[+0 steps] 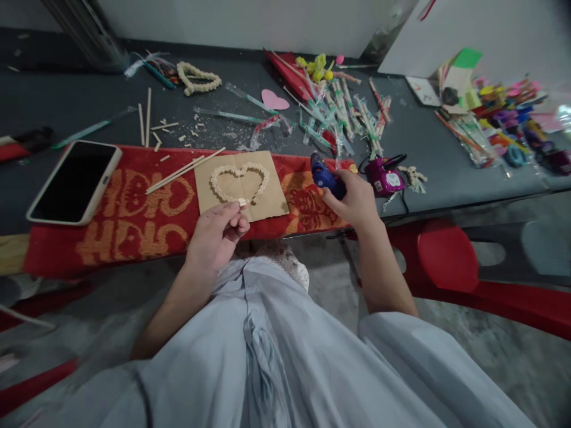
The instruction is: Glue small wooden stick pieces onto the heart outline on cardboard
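Observation:
My left hand (219, 230) pinches a small pale wooden piece (241, 202) at the near edge of a brown cardboard square (272, 199). On the cardboard lies a heart outline of small pale pieces (239, 181). My right hand (354, 199) is wrapped round a blue glue gun (325, 175), resting on the red cloth with gold characters (134, 217) to the right of the cardboard. Two long wooden sticks (185, 170) lie across the cardboard's upper left corner.
A phone (74, 181) lies face up at the left. A purple glue gun (387, 174) sits right of my right hand. A second pale heart (196, 77), a pink paper heart (274, 100), wrapped sticks (343, 116) and coloured supplies (508, 125) cover the far table. A red chair (450, 261) stands at right.

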The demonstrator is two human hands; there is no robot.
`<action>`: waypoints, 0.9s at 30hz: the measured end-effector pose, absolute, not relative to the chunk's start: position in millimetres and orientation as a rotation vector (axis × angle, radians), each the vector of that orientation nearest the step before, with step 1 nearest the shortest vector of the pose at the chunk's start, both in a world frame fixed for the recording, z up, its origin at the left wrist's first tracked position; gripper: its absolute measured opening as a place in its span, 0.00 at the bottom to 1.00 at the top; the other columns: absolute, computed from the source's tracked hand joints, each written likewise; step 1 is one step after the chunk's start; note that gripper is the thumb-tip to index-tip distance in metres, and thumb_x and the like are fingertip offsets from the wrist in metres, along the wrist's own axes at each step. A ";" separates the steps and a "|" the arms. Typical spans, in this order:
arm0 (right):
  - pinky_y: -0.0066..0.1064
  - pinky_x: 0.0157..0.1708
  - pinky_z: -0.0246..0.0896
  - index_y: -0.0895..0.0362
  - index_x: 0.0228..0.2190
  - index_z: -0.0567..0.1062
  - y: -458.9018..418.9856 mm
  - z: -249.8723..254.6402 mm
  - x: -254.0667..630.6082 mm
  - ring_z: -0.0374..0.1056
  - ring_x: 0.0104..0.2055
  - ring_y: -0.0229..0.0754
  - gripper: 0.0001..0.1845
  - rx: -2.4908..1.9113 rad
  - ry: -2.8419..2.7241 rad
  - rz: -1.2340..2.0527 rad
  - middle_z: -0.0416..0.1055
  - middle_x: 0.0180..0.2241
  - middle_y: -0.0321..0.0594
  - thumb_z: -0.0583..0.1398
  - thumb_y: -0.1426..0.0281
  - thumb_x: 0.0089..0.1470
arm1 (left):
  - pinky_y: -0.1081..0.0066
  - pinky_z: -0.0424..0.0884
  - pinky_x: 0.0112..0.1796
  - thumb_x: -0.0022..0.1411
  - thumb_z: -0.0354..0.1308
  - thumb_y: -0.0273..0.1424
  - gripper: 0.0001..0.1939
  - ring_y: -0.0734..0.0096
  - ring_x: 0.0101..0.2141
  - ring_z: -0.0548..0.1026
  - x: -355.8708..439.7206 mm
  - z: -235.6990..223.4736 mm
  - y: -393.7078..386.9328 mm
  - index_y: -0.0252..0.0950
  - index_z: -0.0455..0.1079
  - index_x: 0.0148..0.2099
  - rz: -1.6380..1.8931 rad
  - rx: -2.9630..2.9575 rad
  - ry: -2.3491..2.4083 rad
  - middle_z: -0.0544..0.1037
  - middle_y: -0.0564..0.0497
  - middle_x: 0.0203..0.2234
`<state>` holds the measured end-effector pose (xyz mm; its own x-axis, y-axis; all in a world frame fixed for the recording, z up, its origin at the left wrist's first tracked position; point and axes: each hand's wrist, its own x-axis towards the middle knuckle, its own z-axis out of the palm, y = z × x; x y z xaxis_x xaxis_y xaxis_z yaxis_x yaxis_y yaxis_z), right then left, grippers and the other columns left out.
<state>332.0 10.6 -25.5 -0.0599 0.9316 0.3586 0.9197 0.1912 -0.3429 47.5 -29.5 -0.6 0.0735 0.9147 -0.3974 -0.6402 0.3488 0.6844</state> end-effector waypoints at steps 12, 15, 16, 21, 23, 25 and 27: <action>0.40 0.41 0.64 0.56 0.40 0.75 42.6 -1.8 316.7 0.72 0.40 0.51 0.16 -1.744 -2.214 -0.076 0.78 0.37 0.49 0.52 0.60 0.63 | 0.83 0.64 0.22 0.35 0.77 0.31 0.16 0.83 0.20 0.67 32.6 -4.5 -20.1 0.30 0.75 0.26 1.192 0.356 0.933 0.64 0.59 0.14; 0.37 0.37 0.61 0.55 0.34 0.75 65.6 7.2 291.1 0.70 0.38 0.49 0.14 -1.701 -2.351 -0.114 0.77 0.35 0.47 0.51 0.64 0.63 | 0.82 0.64 0.22 0.35 0.77 0.34 0.18 0.84 0.20 0.66 25.9 -9.1 -17.3 0.31 0.73 0.24 1.179 0.364 0.950 0.63 0.60 0.14; 0.37 0.37 0.60 0.56 0.33 0.75 75.0 8.6 280.3 0.70 0.38 0.49 0.13 -1.691 -2.403 -0.125 0.77 0.35 0.48 0.52 0.66 0.62 | 0.82 0.64 0.23 0.35 0.77 0.35 0.19 0.83 0.20 0.66 23.1 -10.8 -16.9 0.31 0.71 0.23 1.180 0.367 0.959 0.63 0.60 0.14; 0.42 0.42 0.61 0.58 0.35 0.76 126.6 9.8 221.4 0.70 0.43 0.55 0.15 -1.612 -2.584 -0.217 0.77 0.38 0.53 0.50 0.67 0.63 | 0.81 0.64 0.24 0.36 0.77 0.38 0.24 0.82 0.21 0.68 7.1 -17.6 -16.4 0.33 0.63 0.19 1.202 0.404 1.011 0.65 0.57 0.15; 0.43 0.42 0.61 0.59 0.36 0.76 148.0 7.6 199.0 0.70 0.44 0.55 0.15 -1.513 -2.640 -0.202 0.77 0.39 0.53 0.51 0.67 0.62 | 0.81 0.64 0.25 0.36 0.77 0.39 0.25 0.82 0.21 0.68 1.0 -18.7 -15.8 0.33 0.63 0.19 1.205 0.387 1.023 0.66 0.57 0.15; 0.41 0.40 0.61 0.58 0.35 0.76 169.0 3.1 178.1 0.70 0.43 0.54 0.13 -1.407 -2.692 -0.175 0.77 0.39 0.52 0.53 0.68 0.61 | 0.80 0.63 0.24 0.35 0.77 0.39 0.24 0.81 0.21 0.68 -4.4 -19.0 -14.6 0.33 0.65 0.20 1.203 0.351 1.023 0.65 0.58 0.15; 0.40 0.40 0.62 0.57 0.35 0.76 188.6 -2.7 158.9 0.70 0.42 0.51 0.11 -1.293 -2.745 -0.164 0.78 0.38 0.50 0.53 0.70 0.60 | 0.80 0.63 0.24 0.35 0.77 0.39 0.23 0.81 0.21 0.68 -9.0 -19.3 -13.0 0.32 0.67 0.21 1.192 0.321 1.018 0.65 0.58 0.15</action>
<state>158.9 188.6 -2.7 -0.6333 0.7613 0.1389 0.7725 0.6328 0.0537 -9.0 -13.0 -19.3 0.0122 0.8761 -0.4820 -0.6137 0.3871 0.6881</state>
